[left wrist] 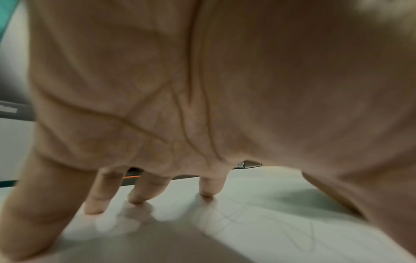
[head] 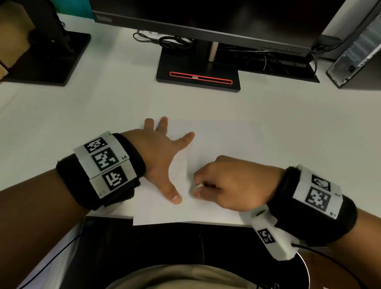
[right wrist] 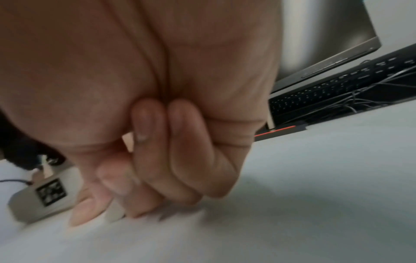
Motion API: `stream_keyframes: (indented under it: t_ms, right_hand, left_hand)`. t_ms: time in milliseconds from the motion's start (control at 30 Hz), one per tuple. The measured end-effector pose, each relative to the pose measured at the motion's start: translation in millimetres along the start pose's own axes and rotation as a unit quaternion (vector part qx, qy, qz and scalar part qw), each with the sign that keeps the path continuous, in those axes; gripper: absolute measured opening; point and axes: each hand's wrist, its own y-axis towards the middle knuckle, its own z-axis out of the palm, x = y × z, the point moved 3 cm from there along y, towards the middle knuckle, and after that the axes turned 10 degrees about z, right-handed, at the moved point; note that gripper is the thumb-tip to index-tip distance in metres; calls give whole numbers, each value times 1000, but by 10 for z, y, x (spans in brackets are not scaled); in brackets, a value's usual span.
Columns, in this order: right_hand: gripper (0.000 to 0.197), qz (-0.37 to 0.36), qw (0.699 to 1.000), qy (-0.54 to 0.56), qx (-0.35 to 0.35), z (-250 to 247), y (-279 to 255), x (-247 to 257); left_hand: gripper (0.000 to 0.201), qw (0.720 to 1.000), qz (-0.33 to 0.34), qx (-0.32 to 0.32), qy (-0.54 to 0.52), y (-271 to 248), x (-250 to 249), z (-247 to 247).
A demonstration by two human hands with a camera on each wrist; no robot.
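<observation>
A white sheet of paper (head: 220, 144) lies on the white desk (head: 75, 115) near its front edge, with faint pencil lines on it (left wrist: 258, 222). My left hand (head: 160, 151) is spread flat on the sheet's left part, fingertips (left wrist: 206, 193) and thumb pressing down. My right hand (head: 225, 184) sits just right of that thumb, fingers curled, pinching a small white eraser-like piece (head: 199, 186) against the paper. The piece shows between thumb and fingers in the right wrist view (right wrist: 114, 211); the view is blurred.
A dark monitor on a black stand (head: 198, 77) with a red slot stands behind the paper, cables (head: 169, 41) beside it. A computer tower (head: 367, 43) is at the back right. A black stand (head: 50, 57) and a cardboard box (head: 4, 43) sit far left.
</observation>
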Motion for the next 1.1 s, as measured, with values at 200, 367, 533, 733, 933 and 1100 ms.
stream_keyframes:
  t_ms: [200, 367, 533, 733, 933, 1100]
  right_hand:
    - [36, 11, 999, 13, -34, -38, -9, -101]
    - [32, 20, 1000, 15, -11, -32, -55, -181]
    - [32, -1, 999, 13, -34, 20, -92, -132]
    - [37, 32, 999, 18, -38, -44, -184, -292]
    - [38, -1, 999, 13, -41, 117, -280, -197]
    - [39, 25, 996, 15, -88, 75, -252, -260]
  left_hand:
    - [146, 1000, -1, 3, 0, 0, -4, -3]
    - [146, 1000, -4, 9, -1, -7, -7, 0]
    - [146, 1000, -7, 10, -1, -3, -3, -4]
    - [146, 1000, -13, 9, -2, 9, -5, -12]
    - [146, 1000, -28, 7, -1, 29, -18, -32]
    - [146, 999, -46, 6, 2, 52, -52, -89]
